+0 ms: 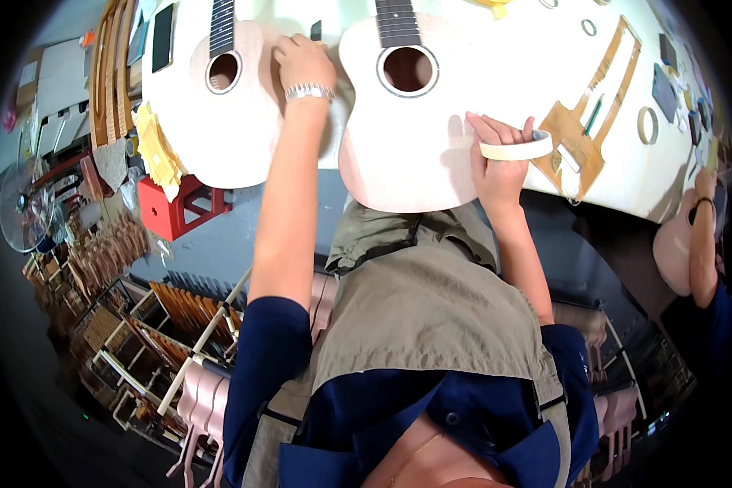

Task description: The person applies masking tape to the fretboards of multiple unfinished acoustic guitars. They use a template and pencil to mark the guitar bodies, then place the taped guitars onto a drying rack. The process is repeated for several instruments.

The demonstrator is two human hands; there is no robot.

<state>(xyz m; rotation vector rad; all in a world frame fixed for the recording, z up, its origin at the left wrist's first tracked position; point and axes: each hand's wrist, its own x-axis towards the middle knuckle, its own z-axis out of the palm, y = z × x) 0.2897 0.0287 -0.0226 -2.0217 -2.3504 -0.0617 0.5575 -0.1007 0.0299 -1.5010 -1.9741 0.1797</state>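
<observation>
Two unfinished pale wooden ukulele bodies with dark fretboards lie face up on the white table. My left hand (305,65), a metal band on its wrist, is at the right edge of the left ukulele (228,134). Its fingers are bent together; whatever is under them is hidden. Close by lies a small dark piece (316,31). Resting by the lower right side of the nearer ukulele (411,146), my right hand (498,175) carries a roll of masking tape (516,150) looped over its fingers. The fingertips point toward the ukulele's top.
A wooden template (573,150) and another tape roll (647,126) lie to the right. On the left are a phone (163,37), yellow cloth (158,150) and a red stool (179,207). Racks of wooden parts (110,252) stand behind. At far right, another person's arm (703,236) holds an instrument body.
</observation>
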